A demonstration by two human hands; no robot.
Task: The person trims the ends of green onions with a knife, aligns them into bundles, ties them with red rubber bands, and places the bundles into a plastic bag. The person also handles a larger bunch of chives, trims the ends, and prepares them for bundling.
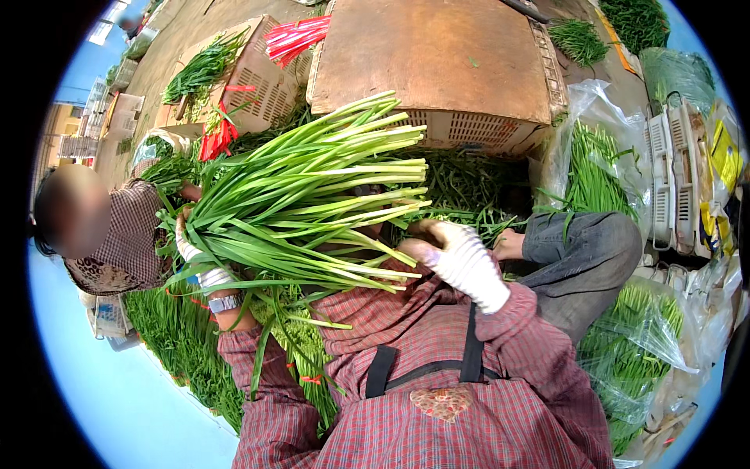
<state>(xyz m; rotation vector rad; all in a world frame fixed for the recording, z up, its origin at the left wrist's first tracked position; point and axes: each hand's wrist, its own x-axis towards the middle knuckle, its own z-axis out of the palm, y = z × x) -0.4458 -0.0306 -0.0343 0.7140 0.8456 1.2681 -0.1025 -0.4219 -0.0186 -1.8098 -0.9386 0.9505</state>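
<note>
A large loose bunch of garlic chives (312, 195) lies across in front of me, its green leaves to the left and pale cut stems fanned to the right. My left hand (186, 238), in a white striped glove, is closed around the leafy end; leaves cover most of its fingers. Beside the stem ends is my right hand (461, 254), also in a white striped glove, thumb and forefinger apart with nothing visible between them. Under my left forearm hangs another chive bundle (301, 352) bound with a red tie.
Ahead stands a brown board (430, 59) on a plastic crate (469, 129). Red ties (297, 37) lie left of it. Loose greens (461, 184) fill the ground below. Bagged chives (598, 168) and upright crates (672, 172) stand right. A co-worker (125, 234) sits close at left.
</note>
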